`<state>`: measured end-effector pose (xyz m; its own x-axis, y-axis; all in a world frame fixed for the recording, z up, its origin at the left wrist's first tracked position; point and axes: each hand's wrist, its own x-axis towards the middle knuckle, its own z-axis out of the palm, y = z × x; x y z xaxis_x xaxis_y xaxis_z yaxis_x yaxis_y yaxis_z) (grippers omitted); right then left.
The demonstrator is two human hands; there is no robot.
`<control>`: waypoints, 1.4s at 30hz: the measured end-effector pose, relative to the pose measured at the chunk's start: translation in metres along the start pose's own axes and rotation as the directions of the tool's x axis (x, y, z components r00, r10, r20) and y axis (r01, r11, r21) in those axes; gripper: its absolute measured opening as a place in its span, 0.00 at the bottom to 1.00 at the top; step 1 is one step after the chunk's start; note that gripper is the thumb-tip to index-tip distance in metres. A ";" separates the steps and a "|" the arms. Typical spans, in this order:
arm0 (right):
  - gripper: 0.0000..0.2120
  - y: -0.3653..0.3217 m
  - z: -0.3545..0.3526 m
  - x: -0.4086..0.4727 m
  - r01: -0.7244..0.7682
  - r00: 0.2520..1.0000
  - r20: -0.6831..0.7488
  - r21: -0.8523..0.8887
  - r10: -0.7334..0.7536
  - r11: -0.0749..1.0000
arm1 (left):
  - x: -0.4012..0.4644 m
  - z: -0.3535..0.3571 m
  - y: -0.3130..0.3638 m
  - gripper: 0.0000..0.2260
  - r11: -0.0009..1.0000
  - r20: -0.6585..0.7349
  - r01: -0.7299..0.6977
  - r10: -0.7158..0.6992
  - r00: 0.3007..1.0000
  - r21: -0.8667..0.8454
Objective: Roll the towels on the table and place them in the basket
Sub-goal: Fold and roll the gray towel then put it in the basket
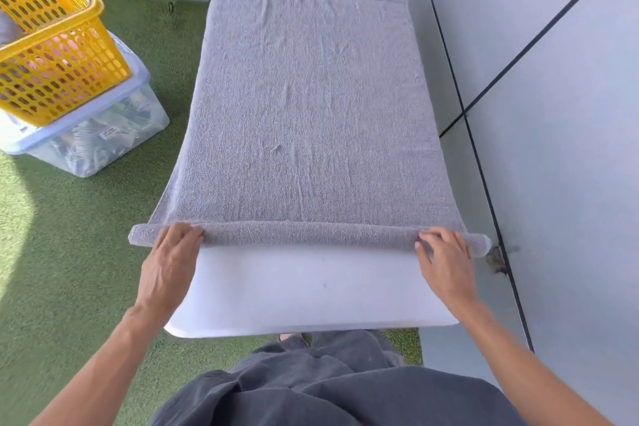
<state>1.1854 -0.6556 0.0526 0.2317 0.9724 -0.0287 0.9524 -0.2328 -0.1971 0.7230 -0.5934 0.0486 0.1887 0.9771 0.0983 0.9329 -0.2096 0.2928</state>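
My left hand (pixel 173 252) and right hand (pixel 446 256) each pinch the rolled end of the gray towel (pixel 307 97) on the white table (pixel 311 290).

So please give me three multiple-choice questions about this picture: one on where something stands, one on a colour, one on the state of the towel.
1. Where does the basket stand?
A. on the table
B. on a clear storage box
C. on the towel

2. What colour is the basket?
A. yellow
B. blue
C. red

3. How far is the towel rolled?
A. fully rolled
B. not begun
C. only the near edge

Key: 1 B, the basket sits on the clear storage box left of the table. 2 A, its mesh walls are yellow. 3 C, the left hand and right hand grip a thin roll; most of the towel lies flat.
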 end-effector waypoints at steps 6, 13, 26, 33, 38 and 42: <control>0.21 0.004 0.001 0.008 0.006 0.988 0.157 -0.051 0.002 0.999 | 0.011 0.010 -0.007 0.18 0.999 0.111 -0.004 0.000 0.994 0.037; 0.09 0.019 -0.033 0.054 -0.060 0.822 0.570 0.071 0.009 0.996 | 0.058 -0.024 -0.031 0.16 0.989 0.588 0.130 -0.063 0.806 -0.072; 0.17 -0.003 0.008 0.010 0.098 0.994 0.054 -0.021 -0.097 0.995 | 0.014 0.003 -0.004 0.17 0.998 0.002 -0.051 0.052 0.999 -0.037; 0.09 -0.001 -0.002 0.036 0.007 0.975 0.221 0.034 -0.014 0.999 | 0.052 -0.002 -0.010 0.14 0.999 0.289 0.046 -0.035 0.957 -0.029; 0.07 0.013 -0.030 0.067 -0.092 0.764 0.643 0.032 0.049 0.995 | 0.069 -0.022 -0.028 0.18 0.965 0.668 0.219 -0.069 0.741 -0.143; 0.11 0.006 -0.018 0.054 -0.123 0.968 0.242 0.236 0.064 0.964 | 0.063 -0.026 -0.024 0.12 0.868 0.406 0.372 -0.226 0.886 -0.329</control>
<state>1.2070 -0.6052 0.0671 0.2377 0.9308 -0.2775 0.8426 -0.3398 -0.4178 0.7045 -0.5272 0.0722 0.0811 0.9273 -0.3653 0.7792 0.1695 0.6034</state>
